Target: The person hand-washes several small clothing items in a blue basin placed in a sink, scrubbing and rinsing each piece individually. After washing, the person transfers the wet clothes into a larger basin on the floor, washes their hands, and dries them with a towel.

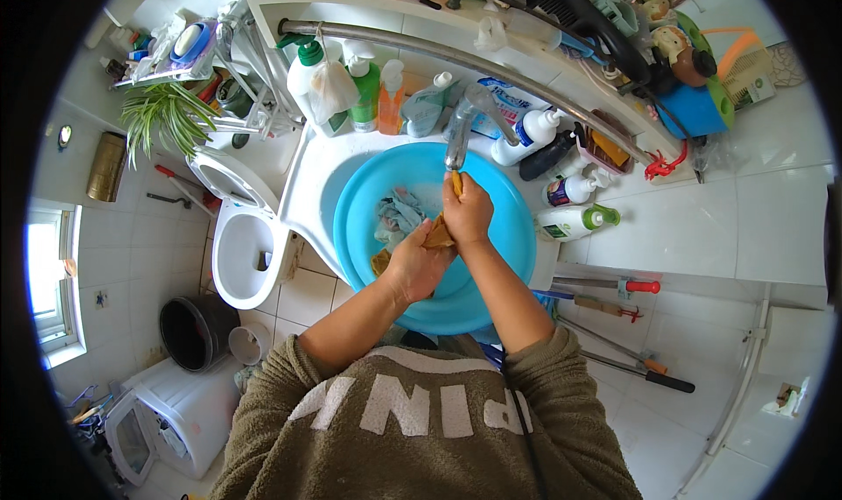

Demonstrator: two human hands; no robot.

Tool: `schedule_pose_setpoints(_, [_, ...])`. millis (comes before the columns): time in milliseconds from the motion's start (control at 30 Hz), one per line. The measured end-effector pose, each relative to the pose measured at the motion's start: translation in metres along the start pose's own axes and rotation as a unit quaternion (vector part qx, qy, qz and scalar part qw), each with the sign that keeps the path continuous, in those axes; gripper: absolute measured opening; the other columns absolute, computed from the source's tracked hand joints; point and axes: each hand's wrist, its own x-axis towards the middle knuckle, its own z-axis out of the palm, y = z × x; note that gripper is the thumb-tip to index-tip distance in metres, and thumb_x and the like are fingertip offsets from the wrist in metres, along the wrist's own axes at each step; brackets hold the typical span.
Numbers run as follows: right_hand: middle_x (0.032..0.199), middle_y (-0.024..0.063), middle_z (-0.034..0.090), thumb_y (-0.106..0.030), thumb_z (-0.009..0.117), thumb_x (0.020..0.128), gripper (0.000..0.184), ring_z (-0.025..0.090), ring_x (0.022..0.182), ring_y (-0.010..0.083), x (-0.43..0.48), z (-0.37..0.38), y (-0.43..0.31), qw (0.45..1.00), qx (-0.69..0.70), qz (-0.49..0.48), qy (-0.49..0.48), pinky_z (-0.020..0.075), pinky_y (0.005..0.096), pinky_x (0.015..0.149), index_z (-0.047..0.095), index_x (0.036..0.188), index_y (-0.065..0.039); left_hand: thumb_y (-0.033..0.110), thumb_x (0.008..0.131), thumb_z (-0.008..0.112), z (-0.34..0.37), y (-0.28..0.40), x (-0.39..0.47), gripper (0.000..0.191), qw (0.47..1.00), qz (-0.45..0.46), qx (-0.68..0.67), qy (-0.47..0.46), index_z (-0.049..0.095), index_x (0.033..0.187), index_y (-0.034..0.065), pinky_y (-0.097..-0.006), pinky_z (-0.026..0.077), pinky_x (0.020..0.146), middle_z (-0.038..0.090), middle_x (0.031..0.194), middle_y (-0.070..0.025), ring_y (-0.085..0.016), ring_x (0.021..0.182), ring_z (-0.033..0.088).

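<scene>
A light-blue plastic basin (506,289) rests on the white washbasin counter (316,191), under a metal faucet (458,135). Over the basin, my right hand (468,209) grips a mustard-brown cloth (439,235), and a bit of it pokes out above the fist, just below the spout. My left hand (421,263) holds the lower part of the same cloth, with the thumb on top. Another brown piece shows by my left wrist; whether it joins the held cloth is hidden. Pale blue-grey wet cloths (399,216) lie bunched in the basin's left half.
Behind the basin stand several pump bottles (364,99), with more bottles (536,131) to the right. A metal rail (395,38) and a crowded shelf (421,3) overhang them. At left are an open toilet (247,256), a black bin (197,332) and a washing machine (187,408). Long handles (631,368) lean at right.
</scene>
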Motion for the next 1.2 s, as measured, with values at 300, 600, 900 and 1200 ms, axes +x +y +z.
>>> schedule_pose_setpoints(300, [0.070,0.0147,0.064,-0.031,0.060,0.087,0.023,0.062,0.063,0.0363,0.018,-0.016,-0.011,0.999,-0.021,0.038,0.032,0.0480,0.0450,0.055,0.063,0.082,-0.009,0.035,0.099,0.033,0.000,0.002,0.002,0.046,0.998,0.050,0.039,-0.006,0.044,0.131,0.0032,-0.0408,0.032,0.109,0.050,0.132,-0.0113,-0.026,0.123,0.046])
schedule_pose_setpoints(600, [0.065,0.0156,0.060,-0.027,0.058,0.088,0.021,0.057,0.059,0.0388,0.021,-0.007,0.029,0.991,0.006,-0.040,0.127,0.0444,0.0449,0.053,0.060,0.080,-0.007,0.031,0.103,0.026,0.001,0.006,0.005,0.044,0.999,0.022,0.032,-0.011,0.046,0.130,0.0026,-0.0426,0.031,0.110,0.050,0.132,-0.0137,-0.028,0.124,0.045])
schedule_pose_setpoints(900, [0.093,0.0048,0.061,-0.033,0.055,0.095,0.031,0.061,0.083,0.0140,-0.003,-0.054,-0.013,0.806,0.546,0.225,0.044,0.0517,0.0295,0.070,0.056,0.104,-0.003,0.033,0.103,0.029,0.014,0.039,-0.009,0.042,0.990,0.100,0.099,-0.007,0.039,0.139,0.0131,-0.0509,0.032,0.107,0.041,0.143,-0.0094,-0.029,0.131,0.040])
schedule_pose_setpoints(1200, [0.067,0.0134,0.061,-0.030,0.062,0.087,0.026,0.059,0.059,0.0353,0.003,-0.031,-0.012,0.999,-0.032,-0.018,0.035,0.0449,0.0450,0.051,0.058,0.072,-0.009,0.033,0.101,0.032,0.011,-0.013,-0.004,0.042,0.997,0.059,0.048,-0.027,0.047,0.129,0.0049,-0.0399,0.035,0.106,0.051,0.131,-0.0102,-0.023,0.121,0.047])
